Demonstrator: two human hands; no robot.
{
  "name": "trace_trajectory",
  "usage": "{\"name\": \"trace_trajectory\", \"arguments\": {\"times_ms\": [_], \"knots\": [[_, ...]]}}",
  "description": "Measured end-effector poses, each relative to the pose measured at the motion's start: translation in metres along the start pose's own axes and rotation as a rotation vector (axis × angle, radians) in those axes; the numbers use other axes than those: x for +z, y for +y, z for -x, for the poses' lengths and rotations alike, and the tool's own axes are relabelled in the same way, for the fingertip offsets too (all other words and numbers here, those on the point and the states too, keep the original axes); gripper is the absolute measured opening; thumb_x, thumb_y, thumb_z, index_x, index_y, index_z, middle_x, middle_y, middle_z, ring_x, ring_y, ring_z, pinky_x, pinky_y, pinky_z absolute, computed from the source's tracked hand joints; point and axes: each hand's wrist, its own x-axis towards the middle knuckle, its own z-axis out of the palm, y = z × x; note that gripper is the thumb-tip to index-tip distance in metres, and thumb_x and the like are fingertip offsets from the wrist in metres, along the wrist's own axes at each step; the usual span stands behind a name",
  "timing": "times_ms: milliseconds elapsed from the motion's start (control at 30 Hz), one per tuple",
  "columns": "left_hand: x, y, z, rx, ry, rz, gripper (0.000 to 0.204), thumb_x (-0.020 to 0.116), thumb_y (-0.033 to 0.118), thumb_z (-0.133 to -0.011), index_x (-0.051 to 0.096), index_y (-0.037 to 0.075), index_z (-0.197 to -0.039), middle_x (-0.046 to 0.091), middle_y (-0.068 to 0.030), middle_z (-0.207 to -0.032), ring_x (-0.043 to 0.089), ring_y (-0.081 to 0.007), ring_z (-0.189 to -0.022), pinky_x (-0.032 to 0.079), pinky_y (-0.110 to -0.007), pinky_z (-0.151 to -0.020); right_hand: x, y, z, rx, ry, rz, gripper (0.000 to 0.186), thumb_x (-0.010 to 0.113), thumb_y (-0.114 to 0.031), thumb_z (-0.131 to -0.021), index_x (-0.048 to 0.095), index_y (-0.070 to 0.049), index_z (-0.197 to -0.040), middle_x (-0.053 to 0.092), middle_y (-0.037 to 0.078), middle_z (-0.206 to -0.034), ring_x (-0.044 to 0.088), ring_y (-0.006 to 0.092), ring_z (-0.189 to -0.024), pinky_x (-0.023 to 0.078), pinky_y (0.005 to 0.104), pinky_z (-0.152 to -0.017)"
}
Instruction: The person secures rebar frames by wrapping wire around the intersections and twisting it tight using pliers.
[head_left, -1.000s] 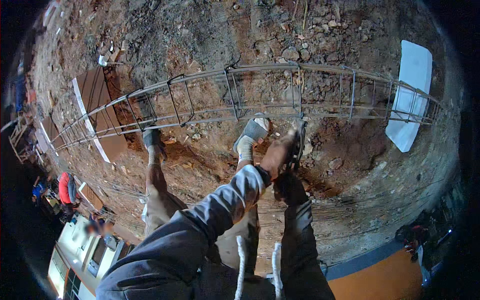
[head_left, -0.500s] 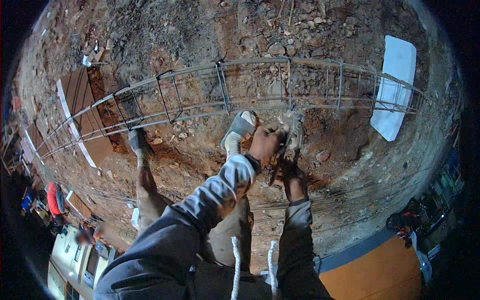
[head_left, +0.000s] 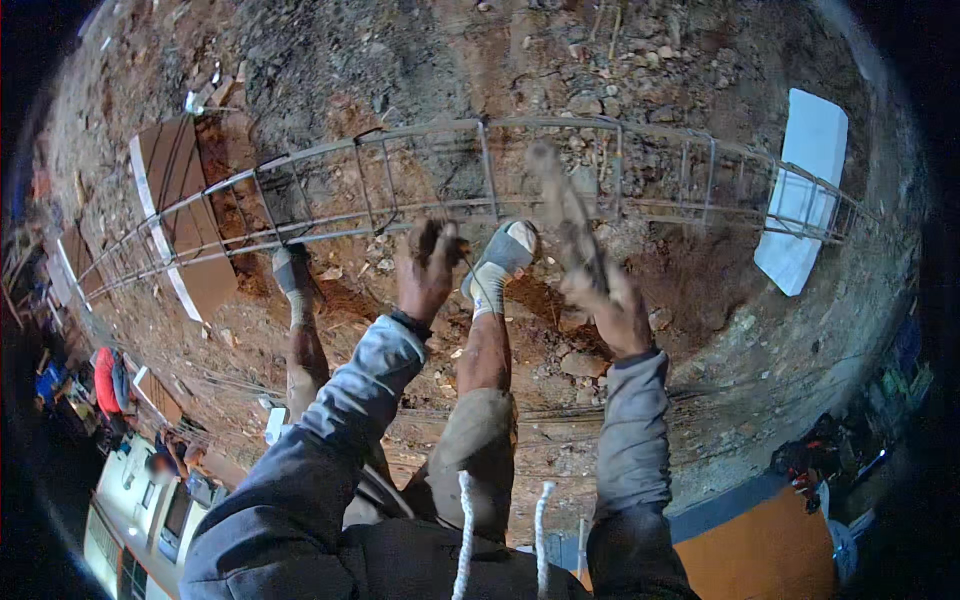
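Note:
A long rebar cage [head_left: 488,165] of thin bars and square stirrups lies across the ground in front of me. My left hand [head_left: 428,270] is closed just at the cage's near bar, left of my shoe [head_left: 505,248]. What looks like a thin wire [head_left: 470,266] sticks out from its fingers. In my right hand [head_left: 615,310] is a pair of rusty pincers [head_left: 570,215], gripped by the handles. Their head points away from me over the cage and is smeared by motion. Hand and tool are raised off the ground.
Under the cage's left part lies a brown board [head_left: 180,225]; a white board [head_left: 800,195] lies under its right end. Loose stones and soil surround my feet. Long thin bars [head_left: 560,412] cross the ground behind them. At far left are people [head_left: 108,380] and a vehicle [head_left: 150,500].
My hands, together at the pincers before, have separated. The left moved left along the cage; the right moved slightly right and swung the pincers forward over the bars. My view shifted slightly.

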Motion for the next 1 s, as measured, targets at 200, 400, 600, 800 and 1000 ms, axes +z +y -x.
{"name": "trace_trajectory", "arguments": {"times_ms": [200, 400, 600, 800, 1000], "knots": [[0.024, -0.031, 0.016, -0.127, -0.153, 0.331, 0.015, 0.057, 0.015, -0.088, 0.056, 0.0, -0.091, 0.062, -0.0064, -0.086, 0.059, -0.0138, -0.076, 0.048, -0.027, -0.066, 0.042, -0.017, -0.044, -0.004, 0.717, 1.211, 0.053, 0.046, -0.033, -0.091, 0.033, -0.009, -0.137, 0.05, 0.024, -0.122, 0.049, 0.0372, -0.111, 0.038, 0.043, -0.091], [0.054, -0.007, 0.01, -0.453, -0.233, 0.45, 0.015, 0.061, 0.015, -0.085, 0.061, 0.002, -0.092, 0.06, -0.0031, -0.084, 0.055, -0.0112, -0.074, 0.045, -0.025, -0.062, 0.104, 0.033, -0.003, -0.101, 0.498, 0.374, 0.041, 0.047, -0.022, -0.092, 0.044, -0.002, -0.128, 0.051, 0.021, -0.122, 0.047, 0.0342, -0.116, 0.036, 0.0391, -0.097], [0.05, -0.022, 0.011, -0.127, -0.384, -0.031, 0.022, 0.06, 0.023, -0.085, 0.061, 0.004, -0.095, 0.063, -0.009, -0.083, 0.059, -0.0241, -0.07, 0.047, -0.033, -0.06, 0.099, 0.149, 0.004, -0.017, 0.593, -0.2, 0.026, 0.051, -0.019, -0.09, 0.06, -0.003, -0.109, 0.057, -0.001, -0.082, 0.045, 0.0036, -0.066, 0.037, 0.0191, -0.056], [0.026, 0.01, -0.004, 0.165, -0.133, -0.405, 0.029, 0.055, 0.033, -0.085, 0.063, 0.006, -0.092, 0.062, -0.0183, -0.081, 0.059, -0.0387, -0.076, 0.046, -0.042, -0.061, 0.088, 0.172, -0.039, 0.101, 0.17, -0.97, 0.027, 0.048, -0.02, -0.089, 0.057, -0.001, -0.106, 0.059, 0.004, -0.09, 0.054, 0.0147, -0.078, 0.043, 0.0267, -0.068], [-0.005, 0.034, -0.042, 0.222, 0.0, -0.593, 0.034, 0.054, 0.036, -0.085, 0.064, 0.003, -0.089, 0.063, -0.0193, -0.081, 0.061, -0.036, -0.077, 0.047, -0.04, -0.065, 0.118, 0.112, -0.101, 0.108, 0.197, -1.013, 0.024, 0.052, -0.009, -0.083, 0.057, -0.002, -0.105, 0.061, 0.004, -0.094, 0.056, 0.0173, -0.085, 0.047, 0.0289, -0.073]]}}
